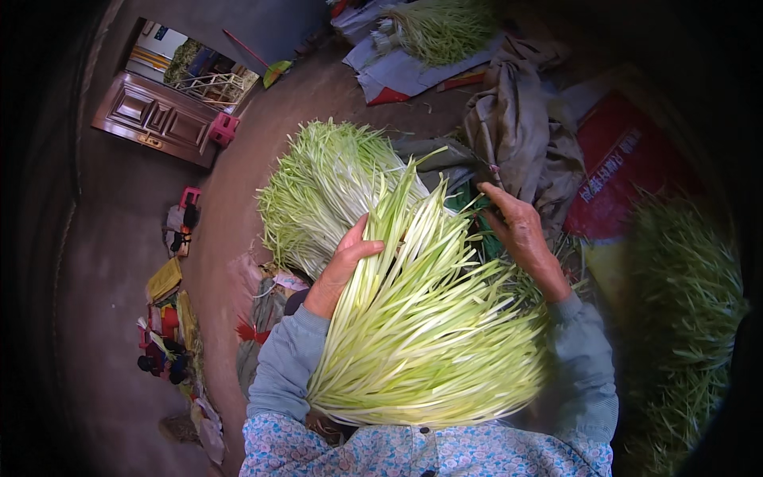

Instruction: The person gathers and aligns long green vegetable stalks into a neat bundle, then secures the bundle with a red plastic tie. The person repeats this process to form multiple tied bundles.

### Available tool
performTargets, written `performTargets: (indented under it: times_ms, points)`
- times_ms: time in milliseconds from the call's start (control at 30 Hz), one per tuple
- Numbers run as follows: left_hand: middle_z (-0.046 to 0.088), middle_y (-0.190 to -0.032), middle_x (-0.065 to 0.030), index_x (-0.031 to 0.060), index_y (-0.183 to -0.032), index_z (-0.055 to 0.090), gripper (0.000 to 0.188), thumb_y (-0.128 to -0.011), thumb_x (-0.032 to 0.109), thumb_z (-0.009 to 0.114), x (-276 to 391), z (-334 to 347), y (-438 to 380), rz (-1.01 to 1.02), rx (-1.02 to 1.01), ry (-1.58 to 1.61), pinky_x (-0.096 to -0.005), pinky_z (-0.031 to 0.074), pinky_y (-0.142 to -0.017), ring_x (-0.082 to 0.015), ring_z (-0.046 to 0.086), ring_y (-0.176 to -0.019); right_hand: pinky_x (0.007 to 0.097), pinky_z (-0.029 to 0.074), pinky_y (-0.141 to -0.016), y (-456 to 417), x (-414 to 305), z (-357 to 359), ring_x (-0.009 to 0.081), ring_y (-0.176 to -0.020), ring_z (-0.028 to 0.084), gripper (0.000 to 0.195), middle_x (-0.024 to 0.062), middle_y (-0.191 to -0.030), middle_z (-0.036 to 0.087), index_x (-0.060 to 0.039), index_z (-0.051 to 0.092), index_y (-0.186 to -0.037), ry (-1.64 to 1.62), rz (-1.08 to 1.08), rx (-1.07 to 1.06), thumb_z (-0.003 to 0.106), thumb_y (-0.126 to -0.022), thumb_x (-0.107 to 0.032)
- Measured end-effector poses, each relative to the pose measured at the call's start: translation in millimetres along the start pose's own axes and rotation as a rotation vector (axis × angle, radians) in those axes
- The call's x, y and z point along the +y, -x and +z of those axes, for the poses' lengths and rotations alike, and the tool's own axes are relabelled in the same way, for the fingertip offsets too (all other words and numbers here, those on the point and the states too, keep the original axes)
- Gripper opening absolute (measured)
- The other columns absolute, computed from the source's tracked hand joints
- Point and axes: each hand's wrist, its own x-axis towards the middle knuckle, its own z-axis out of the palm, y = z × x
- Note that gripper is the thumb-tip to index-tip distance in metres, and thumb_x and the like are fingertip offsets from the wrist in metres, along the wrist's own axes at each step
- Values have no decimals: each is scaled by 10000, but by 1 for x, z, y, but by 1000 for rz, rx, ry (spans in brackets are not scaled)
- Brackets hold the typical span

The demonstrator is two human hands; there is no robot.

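A large sheaf of long pale yellow-green leaves [429, 322], like blanched garlic chives, lies fanned across my lap. My left hand [343, 268] grips its left side, the thumb over the stalks and some fingers hidden behind them. To the right of the leaf tips is my right hand [521, 232], with thumb and forefinger apart and nothing visible between them; its other fingers are partly hidden. Just beyond the sheaf, a thick pile of similar stalks [334, 185] rests with white parts towards me and green ends to the left. Green plastic [489, 238] shows beside my right hand.
Crumpled brown sacking [512, 131] lies ahead on the right, near a red printed sheet [632, 161]. More greens [685, 322] spread at far right, another heap [441, 30] at the back. On the left are a person [164, 355], a pink stool [223, 128] and a wooden door [158, 116].
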Motion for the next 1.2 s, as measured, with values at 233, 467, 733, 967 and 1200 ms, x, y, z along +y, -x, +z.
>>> performTargets:
  times_ms: [233, 467, 733, 967, 1200]
  points:
    - [526, -1264, -153, 1, -1427, 256, 733, -769, 44, 577, -5, -6, 0, -13, 39, 41, -320, 464, -939, -225, 570, -1098, 307, 474, -574, 0, 13, 18, 172, -620, 607, 108, 104, -669, 573, -10, 585, -937, -223, 334, 62, 581, -846, -68]
    - [518, -1276, -159, 17, -1440, 245, 752, -766, 52, 577, -5, -11, 4, -35, 77, 51, -319, 485, -914, -230, 573, -1098, 230, 361, -437, 12, 25, -2, 54, -489, 455, 243, -21, -656, 545, 25, 623, -1061, -522, 454, 69, 609, -890, -148]
    - [526, -1267, -157, 22, -1435, 256, 736, -770, 48, 571, -7, -14, 2, -45, 77, 70, -324, 499, -906, -237, 589, -1078, 332, 452, -543, -2, 6, 10, 220, -586, 605, 126, 166, -675, 596, 29, 581, -858, -253, 179, -274, 616, -816, -84]
    - [522, -1272, -154, 26, -1434, 259, 720, -778, 48, 557, -8, -17, 5, -41, 68, 85, -331, 492, -920, -235, 581, -1094, 239, 387, -521, 7, 26, -4, 62, -596, 450, 126, 32, -627, 523, 22, 591, -894, -421, 446, -8, 597, -865, -100]
    - [517, -1280, -158, 31, -1437, 256, 719, -783, 51, 553, -10, -17, 3, -46, 83, 100, -334, 493, -921, -241, 581, -1099, 279, 412, -501, 5, 5, 2, 125, -539, 517, 204, 88, -664, 561, 8, 600, -1033, -366, 240, -271, 588, -845, -69]
